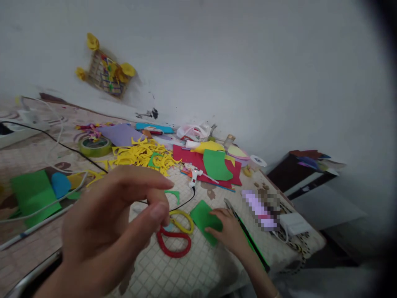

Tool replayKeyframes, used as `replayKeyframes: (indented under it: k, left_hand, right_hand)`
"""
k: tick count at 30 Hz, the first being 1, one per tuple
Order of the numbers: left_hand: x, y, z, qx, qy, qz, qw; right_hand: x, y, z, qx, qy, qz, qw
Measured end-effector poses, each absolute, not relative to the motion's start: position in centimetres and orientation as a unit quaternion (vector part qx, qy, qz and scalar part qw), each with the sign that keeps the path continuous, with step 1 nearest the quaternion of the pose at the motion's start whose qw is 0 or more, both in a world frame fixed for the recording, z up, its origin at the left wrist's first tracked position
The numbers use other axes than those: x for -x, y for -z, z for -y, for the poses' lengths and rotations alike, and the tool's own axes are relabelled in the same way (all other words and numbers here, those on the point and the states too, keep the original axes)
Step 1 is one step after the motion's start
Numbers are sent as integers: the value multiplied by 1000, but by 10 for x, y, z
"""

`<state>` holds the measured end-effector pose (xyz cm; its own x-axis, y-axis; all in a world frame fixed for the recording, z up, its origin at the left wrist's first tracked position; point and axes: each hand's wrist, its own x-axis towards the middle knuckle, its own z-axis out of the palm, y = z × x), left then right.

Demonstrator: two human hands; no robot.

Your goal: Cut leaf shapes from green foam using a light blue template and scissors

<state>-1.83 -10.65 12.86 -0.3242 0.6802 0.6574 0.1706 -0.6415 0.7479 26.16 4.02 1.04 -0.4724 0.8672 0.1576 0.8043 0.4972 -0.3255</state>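
Observation:
In the head view my left hand (pixel 114 231) is raised close to the camera, fingers curled and thumb tip pressed to a finger. Anything small in that pinch is hidden. Farther off, my right hand (pixel 229 231) has its thumb and fingers on a green paper piece (pixel 201 213), gripping its right side near the tabletop. Scissors with one red handle (pixel 174 250) and one yellow handle (pixel 186 219) lie between the hands, their blades hidden behind my left hand. A dark, narrow tool with a green edge (pixel 248 236) lies just right of my right hand.
A white glue gun (pixel 194 176) with a black cord lies near red sheets (pixel 189 155) and a green sheet (pixel 214 161). Yellow paper scraps (pixel 142 155) pile beside a tape roll (pixel 94 145). White and black cords cross the left, near a power strip (pixel 18 134).

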Motion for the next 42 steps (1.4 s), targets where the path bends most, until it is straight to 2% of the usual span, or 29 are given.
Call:
replayKeyframes:
  k: [4, 13, 15, 19, 22, 27, 33, 36, 39, 42]
  left_hand:
    - [15, -160, 75, -609, -671, -398, 145]
    - [5, -166, 62, -638, -624, -415, 176]
    - [6, -166, 51, -621, -614, -429, 231]
    - [4, -148, 23, -532, -564, -457, 436]
    - [-2, -132, 6, -468, -586, -451, 484]
    - [6, -124, -11, -309, -694, -436, 483]
    - [54, -138, -17, -197, -759, -416, 461]
    - [62, -146, -10, -199, -755, -408, 473]
    - [57, -151, -2, -225, -747, -389, 490]
    - [48, -151, 1, -275, -738, -360, 500]
  right_hand:
    - [-257, -9, -28, 495, -87, 856, 123]
    - [-244, -21, -14, 483, -56, 865, 126]
    - [-244, -30, -24, 502, -37, 849, 160]
    - [-228, -71, -50, 538, 11, 800, 266]
    - [-187, -106, -61, 489, 12, 816, 307]
    - [-103, -132, -59, 371, -3, 879, 299]
    - [-91, -137, -73, 199, -51, 937, 284]
    - [-100, -139, -85, 170, -88, 909, 371]
    - [-102, -139, -89, 166, -189, 846, 470]
    - [-103, -139, -89, 211, -302, 782, 502]
